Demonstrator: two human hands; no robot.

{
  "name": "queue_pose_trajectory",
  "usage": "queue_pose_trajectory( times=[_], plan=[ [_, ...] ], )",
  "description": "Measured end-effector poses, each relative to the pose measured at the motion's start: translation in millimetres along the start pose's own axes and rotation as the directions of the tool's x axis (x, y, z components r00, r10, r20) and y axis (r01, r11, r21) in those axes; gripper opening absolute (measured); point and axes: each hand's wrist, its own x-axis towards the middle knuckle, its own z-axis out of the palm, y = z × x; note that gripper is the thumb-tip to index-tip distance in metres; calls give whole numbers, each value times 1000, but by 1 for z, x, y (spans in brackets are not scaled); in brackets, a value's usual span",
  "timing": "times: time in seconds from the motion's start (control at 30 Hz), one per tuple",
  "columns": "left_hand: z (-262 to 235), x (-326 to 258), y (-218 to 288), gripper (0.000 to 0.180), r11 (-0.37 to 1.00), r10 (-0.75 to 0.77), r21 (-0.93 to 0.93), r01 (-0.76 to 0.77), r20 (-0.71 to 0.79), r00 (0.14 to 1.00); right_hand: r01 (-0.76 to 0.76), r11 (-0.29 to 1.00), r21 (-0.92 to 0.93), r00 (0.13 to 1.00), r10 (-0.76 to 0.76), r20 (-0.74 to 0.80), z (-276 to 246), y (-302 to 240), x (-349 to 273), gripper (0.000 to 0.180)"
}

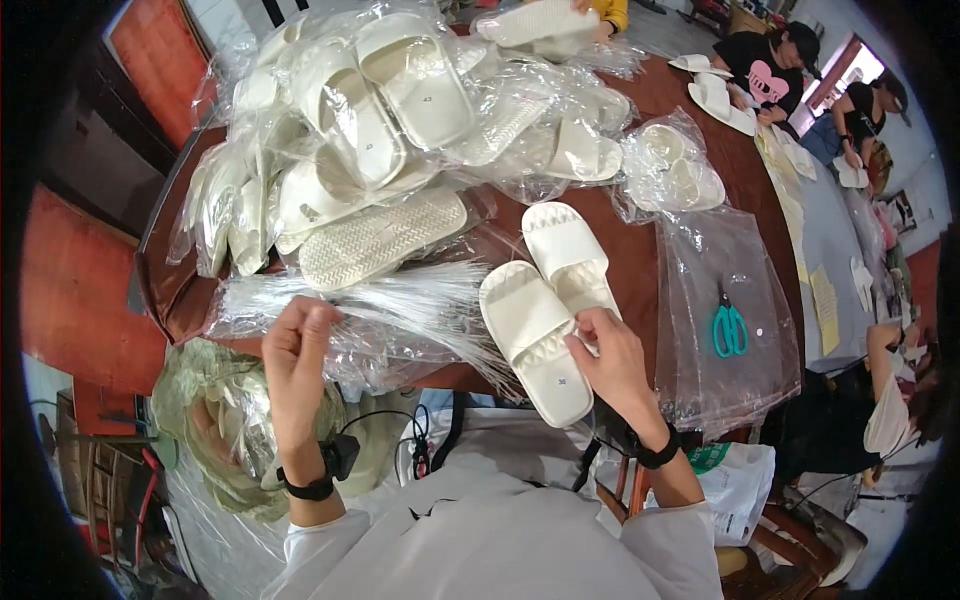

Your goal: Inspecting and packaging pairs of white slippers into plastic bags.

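A pair of cream slide slippers lies side by side at the table's near edge: the front slipper [538,343] partly overlaps the rear slipper [566,246]. My right hand [612,362] is closed on the inner edge of the front slipper, where the two meet. To the left, my left hand [300,355] is held up with fingers curled and thumb pressed on them; anything thin inside the pinch cannot be made out. Behind and beside it, a bundle of thin white plastic strands [400,300] rests on clear film. One slipper with its ridged sole up [385,238] lies just beyond the strands.
Bagged cream slippers [370,110] form a large heap at the far left. Teal-handled scissors [730,328] lie on clear plastic bags [690,385] at right. A lined bin [215,420] stands below the left table edge. Other people [775,75] work with slippers at far right.
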Motion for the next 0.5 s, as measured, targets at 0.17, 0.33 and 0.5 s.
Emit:
queue_pose_trajectory(
  times=[0.17, 0.33, 0.5],
  plan=[
    [-21, 17, -14, 23, 991, 15, -121, -53, -291, 956, -34, 999, 21, 999, 34, 2, -4, -2, 4, 20],
    [-21, 41, 12, 22, 921, 57, -323, -219, -443, 895, -87, 996, 27, 996, 87, -6, -13, -1, 3, 32],
    [-1, 56, 40, 20, 822, 208, -350, -449, -550, 809, 28, 996, -90, 1000, -27, 13, -1, -3, 17, 54]
  ],
)
